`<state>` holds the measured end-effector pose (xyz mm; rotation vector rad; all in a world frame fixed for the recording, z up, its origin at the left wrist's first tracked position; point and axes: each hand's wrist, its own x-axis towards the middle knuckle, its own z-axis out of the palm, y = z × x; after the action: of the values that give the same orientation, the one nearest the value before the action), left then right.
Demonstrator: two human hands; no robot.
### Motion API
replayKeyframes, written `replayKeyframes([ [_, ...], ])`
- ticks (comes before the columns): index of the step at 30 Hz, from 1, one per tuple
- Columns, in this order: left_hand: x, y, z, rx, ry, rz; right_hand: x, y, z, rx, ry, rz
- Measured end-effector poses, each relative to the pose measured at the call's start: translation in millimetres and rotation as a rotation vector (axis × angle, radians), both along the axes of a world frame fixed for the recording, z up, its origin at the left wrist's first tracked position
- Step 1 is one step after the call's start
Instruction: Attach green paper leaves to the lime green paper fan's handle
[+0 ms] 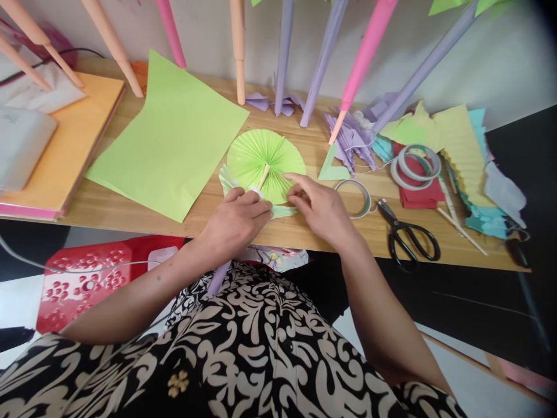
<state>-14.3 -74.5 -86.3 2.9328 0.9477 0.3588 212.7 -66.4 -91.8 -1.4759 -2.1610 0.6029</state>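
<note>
A round, pleated lime-green paper fan (289,157) lies on the wooden table in front of me. Its centre meets the cream tip of a stick (263,175). My left hand (238,219) is closed around the stick just below the fan. A purple rolled-paper handle (219,278) comes out under that hand toward my lap. At the fan's right edge, my right hand (321,208) has thumb and fingers bent together on the paper. Pale green pleated paper (284,211) shows beneath the fan, partly hidden by my hands.
A large green sheet (174,133) lies left, beside stacked orange paper (93,122). Black-handled scissors (407,235), a tape roll (354,198) and more tape rolls (415,167) lie right, near paper scraps (461,136). Several coloured paper tubes (319,64) lean along the wall. A red stool (87,278) stands below.
</note>
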Motion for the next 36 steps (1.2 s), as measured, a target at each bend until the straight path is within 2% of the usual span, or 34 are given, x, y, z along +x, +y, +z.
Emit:
replayKeyframes([
  [5, -0.9, -0.8, -1.7, 0.003, -0.02, -0.007, 11.0, -15.1, 2.7, 0.022, -0.062, -0.03],
  [10, -1.3, 0.5, -3.1, 0.013, -0.139, -0.007, 5.9, -24.6, -5.4, 0.09, -0.121, -0.009],
  [18, 1.0, 16.3, 7.2, 0.017, -0.116, 0.133, 2.0, -32.4, -21.9, 0.257, -0.09, -0.025],
  [25, 11.7, 30.1, 6.5, -0.034, 0.016, 0.078, 3.2, -34.6, -24.9, 0.338, -0.075, -0.028],
  [29, 16.1, 34.4, 7.6, -0.067, -0.001, 0.035, 3.7, -35.4, -26.1, 0.408, -0.05, -0.002],
  [36, 19.9, 42.8, 12.3, -0.156, 0.019, -0.027, 4.2, -37.5, -26.2, 0.435, -0.006, 0.013],
])
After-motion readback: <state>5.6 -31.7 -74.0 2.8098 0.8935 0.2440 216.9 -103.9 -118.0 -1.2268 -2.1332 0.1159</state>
